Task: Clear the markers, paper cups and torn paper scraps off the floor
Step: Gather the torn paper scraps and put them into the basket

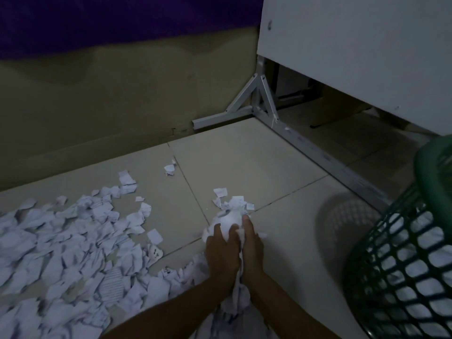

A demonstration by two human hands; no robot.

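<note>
Torn white paper scraps [73, 245] cover the tiled floor across the left and bottom of the view. My left hand [221, 253] and my right hand [252, 245] are pressed together around a bunch of scraps [230, 216] low over the floor at centre; the paper sticks out above the fingertips and hangs down between the wrists. Both hands' fingers curve round the bunch. A few loose scraps [221, 192] lie just beyond the hands. No markers or paper cups show.
A green lattice basket [401, 265] with paper inside stands at the right, close to my right hand. A white metal frame leg [259, 104] and a white panel [354, 45] rise behind it. A beige wall [97, 106] runs along the back.
</note>
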